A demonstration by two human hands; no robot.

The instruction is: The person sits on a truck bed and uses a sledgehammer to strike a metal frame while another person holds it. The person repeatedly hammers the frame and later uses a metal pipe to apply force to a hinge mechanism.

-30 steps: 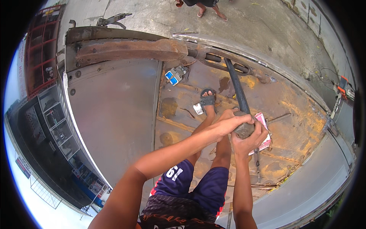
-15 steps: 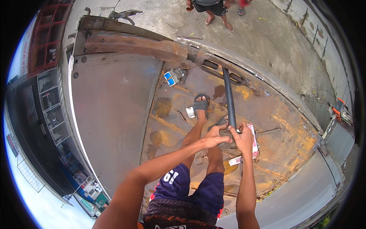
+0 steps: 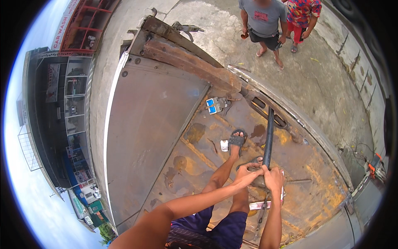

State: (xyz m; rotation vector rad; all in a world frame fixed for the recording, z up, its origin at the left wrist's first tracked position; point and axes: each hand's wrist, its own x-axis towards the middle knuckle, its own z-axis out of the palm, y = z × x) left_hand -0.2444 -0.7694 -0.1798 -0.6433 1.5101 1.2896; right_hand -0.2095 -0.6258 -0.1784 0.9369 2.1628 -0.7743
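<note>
My left hand (image 3: 246,176) and my right hand (image 3: 273,177) are closed on a grey-brown, stone-like block (image 3: 259,181) at the near end of a long black bar (image 3: 268,139); the fingers hide much of it. The bar's far end meets a rusty slotted steel fitting (image 3: 259,111) along the edge. Under my right hand lie pink-and-white papers (image 3: 260,205). My sandalled feet (image 3: 236,140) stand on the rusty metal deck (image 3: 195,162).
A blue-and-grey object (image 3: 213,106) and a white scrap (image 3: 224,145) lie on the deck. A steel plate (image 3: 149,120) is at left, a rusty beam (image 3: 190,66) above. Two people (image 3: 262,25) (image 3: 298,20) stand on the concrete beyond; orange-and-black equipment (image 3: 373,166) is at far right.
My view has tilted and shifted, bringing two people further into sight and moving the deck lower in the picture. My hands keep their hold on the block.
</note>
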